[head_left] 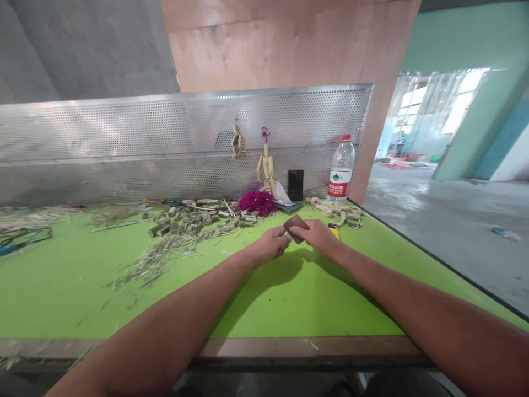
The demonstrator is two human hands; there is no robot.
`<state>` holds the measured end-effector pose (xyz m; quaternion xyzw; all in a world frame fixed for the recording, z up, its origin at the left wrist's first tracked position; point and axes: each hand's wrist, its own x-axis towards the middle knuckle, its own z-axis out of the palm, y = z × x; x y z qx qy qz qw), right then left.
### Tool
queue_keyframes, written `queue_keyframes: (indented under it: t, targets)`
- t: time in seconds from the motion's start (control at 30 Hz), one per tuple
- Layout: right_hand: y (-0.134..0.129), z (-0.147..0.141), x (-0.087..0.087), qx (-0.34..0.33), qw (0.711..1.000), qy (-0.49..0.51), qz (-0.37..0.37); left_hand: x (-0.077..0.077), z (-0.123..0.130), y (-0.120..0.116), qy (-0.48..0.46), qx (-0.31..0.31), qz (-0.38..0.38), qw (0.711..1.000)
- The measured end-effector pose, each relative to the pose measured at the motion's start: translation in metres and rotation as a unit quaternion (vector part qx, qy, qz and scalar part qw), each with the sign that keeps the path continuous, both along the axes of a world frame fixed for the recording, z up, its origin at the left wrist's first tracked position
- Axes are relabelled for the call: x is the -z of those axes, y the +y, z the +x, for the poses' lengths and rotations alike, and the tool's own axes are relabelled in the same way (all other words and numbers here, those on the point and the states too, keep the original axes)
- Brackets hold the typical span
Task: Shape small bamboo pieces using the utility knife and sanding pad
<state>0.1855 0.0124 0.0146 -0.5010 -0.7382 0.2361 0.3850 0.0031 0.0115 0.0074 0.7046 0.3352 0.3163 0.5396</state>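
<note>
Above the green tabletop (pixel 264 309), my two hands meet. My left hand (pixel 269 246) is closed around a small pale bamboo piece (pixel 287 235), of which only an end shows between the fingers. My right hand (pixel 323 237) pinches a folded brown sheet of sandpaper (pixel 296 223), held against or very near that piece; exact contact cannot be made out. Just beyond the right hand lies a yellow object (pixel 334 232), partly covered by it. Jointed bamboo pieces (pixel 336 209) strung together rest behind the right hand.
Cut bamboo segments (pixel 194 218) and shavings (pixel 155 256) spread across the left. Magenta cord (pixel 257 202) lies below a standing bamboo figure (pixel 266 165). A phone (pixel 295 184) and a water bottle (pixel 341 168) stand before the perforated metal panel (pixel 173 143). Blue-handled tool at far left (pixel 8 250).
</note>
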Motion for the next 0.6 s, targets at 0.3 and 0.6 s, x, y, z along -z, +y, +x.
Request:
queue_keyframes:
  t: [0.3,0.6]
  targets:
    - [0.0004,-0.0049,0.0018,0.035,0.999,-0.002,0.001,0.0084,-0.0013,0.0063,0.001,-0.008,-0.008,1.000]
    - [0.0048,-0.0038,0.0044,0.033,0.999,0.004,0.003,0.0066,-0.0009,0.0043,0.010,-0.020,-0.008,1.000]
